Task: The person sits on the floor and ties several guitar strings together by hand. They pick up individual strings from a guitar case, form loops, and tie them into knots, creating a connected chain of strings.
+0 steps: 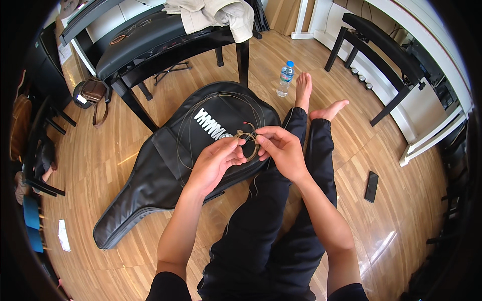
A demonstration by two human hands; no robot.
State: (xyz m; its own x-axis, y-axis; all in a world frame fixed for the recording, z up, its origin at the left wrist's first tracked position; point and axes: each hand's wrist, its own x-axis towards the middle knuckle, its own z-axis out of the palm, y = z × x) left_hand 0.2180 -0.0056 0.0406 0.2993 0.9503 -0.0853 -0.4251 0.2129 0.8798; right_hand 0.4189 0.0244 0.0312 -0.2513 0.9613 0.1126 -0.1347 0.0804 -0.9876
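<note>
Both hands meet over a black guitar gig bag [160,145] lying on the floor beside my legs. My left hand [213,164] pinches a small coil of guitar string [255,150] between thumb and fingertips. From the other side my right hand [285,153] grips the same coil with thumb and index finger. A short end with a red tip sticks up from the coil. Thin string [177,145] spreads in a wide loop over the bag; whether it rests on the bag or hangs above it, I cannot tell.
A water bottle [285,80] stands near my bare feet, and a phone [371,186] lies to the right. A black bench [145,40] bears a beige garment [216,17]. Another bench [384,42] stands by a white piano [442,50]. A brown bag [94,92] sits far left.
</note>
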